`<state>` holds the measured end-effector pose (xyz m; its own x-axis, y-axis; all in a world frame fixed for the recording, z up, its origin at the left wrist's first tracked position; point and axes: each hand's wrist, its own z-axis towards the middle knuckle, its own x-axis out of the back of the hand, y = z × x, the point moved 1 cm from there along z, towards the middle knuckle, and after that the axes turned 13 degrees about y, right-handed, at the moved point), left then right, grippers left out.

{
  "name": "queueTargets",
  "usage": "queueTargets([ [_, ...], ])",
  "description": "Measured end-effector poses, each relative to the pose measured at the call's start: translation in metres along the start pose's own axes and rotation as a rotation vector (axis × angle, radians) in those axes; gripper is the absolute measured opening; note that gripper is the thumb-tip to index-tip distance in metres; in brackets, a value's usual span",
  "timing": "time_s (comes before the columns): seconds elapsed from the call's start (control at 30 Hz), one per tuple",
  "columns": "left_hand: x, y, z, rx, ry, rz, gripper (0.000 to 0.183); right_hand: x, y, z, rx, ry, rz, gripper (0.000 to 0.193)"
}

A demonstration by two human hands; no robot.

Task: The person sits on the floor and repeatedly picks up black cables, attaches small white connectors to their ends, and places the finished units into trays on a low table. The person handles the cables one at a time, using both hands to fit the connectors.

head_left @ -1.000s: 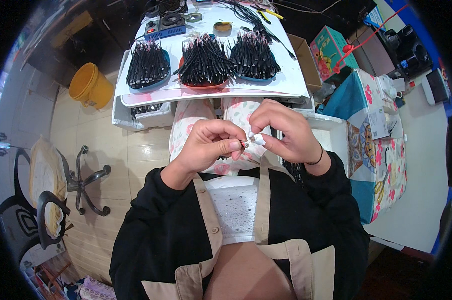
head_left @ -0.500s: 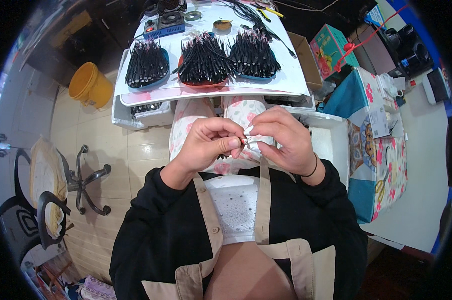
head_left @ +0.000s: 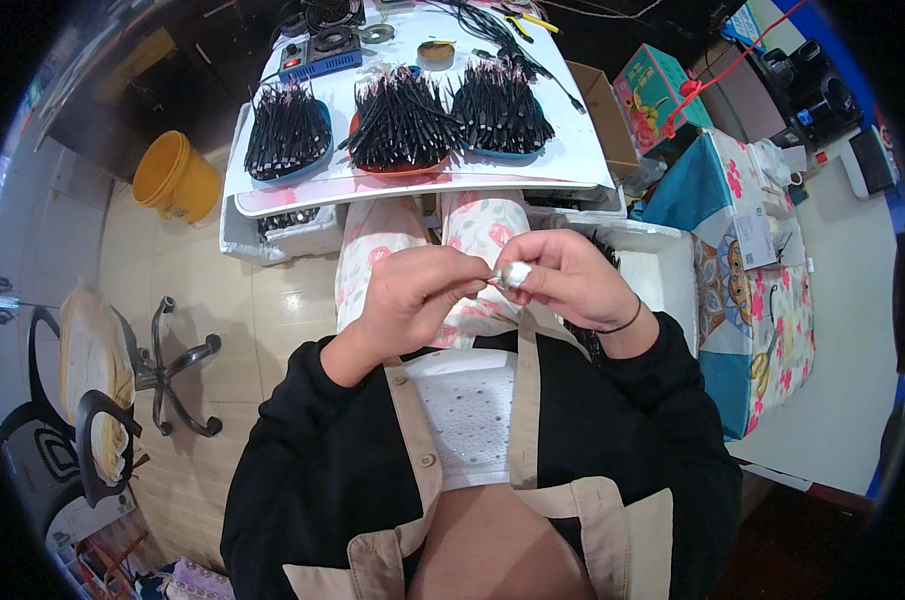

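Observation:
Above my lap, my left hand point(head_left: 419, 292) is closed in a pinch, thumb against index finger, on a thin wire point(head_left: 493, 279) with a bit of red showing. Facing it, my right hand point(head_left: 570, 278) pinches the wire's end; the fingertips nearly meet. A white wrapping point(head_left: 516, 273) covers a fingertip of the right hand. Most of the wire is hidden by the fingers. Beyond the hands, on a white table, bundles of short black cables fill a left blue tray point(head_left: 294, 178), a middle red tray point(head_left: 397, 172) and a right blue tray point(head_left: 512, 155).
A blue device point(head_left: 319, 65) with a red light and a small round tin point(head_left: 436, 52) stand at the back of the white table point(head_left: 372, 193). Foam boxes point(head_left: 662, 285) sit below it. Left are a yellow bucket point(head_left: 176, 177) and an office chair point(head_left: 107, 420); right is a cloth-covered stand point(head_left: 727, 330).
My right hand has turned and its fingers have drawn together around the wire's end. My left fingers have closed over, hiding more of the wire. The whole view has shifted slightly.

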<state>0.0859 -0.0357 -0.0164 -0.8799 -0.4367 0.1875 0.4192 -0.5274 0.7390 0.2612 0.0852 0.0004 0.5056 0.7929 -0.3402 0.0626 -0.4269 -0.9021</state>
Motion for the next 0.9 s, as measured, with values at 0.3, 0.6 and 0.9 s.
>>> queueTargets([
  [0.3, -0.004, -0.010, -0.009, 0.619, 0.043, -0.813, 0.012, -0.011, -0.030, 0.002, 1.290, 0.079, -1.012, 0.029],
  [0.6, 0.001, 0.000, -0.006, 0.273, -0.026, -0.263, 0.012, -0.009, -0.013, 0.006, 0.087, 0.054, -0.183, 0.021],
  [0.9, -0.003, -0.012, -0.012, 0.679, 0.069, -0.792, 0.012, -0.015, -0.014, -0.002, 1.444, 0.268, -1.133, 0.027],
])
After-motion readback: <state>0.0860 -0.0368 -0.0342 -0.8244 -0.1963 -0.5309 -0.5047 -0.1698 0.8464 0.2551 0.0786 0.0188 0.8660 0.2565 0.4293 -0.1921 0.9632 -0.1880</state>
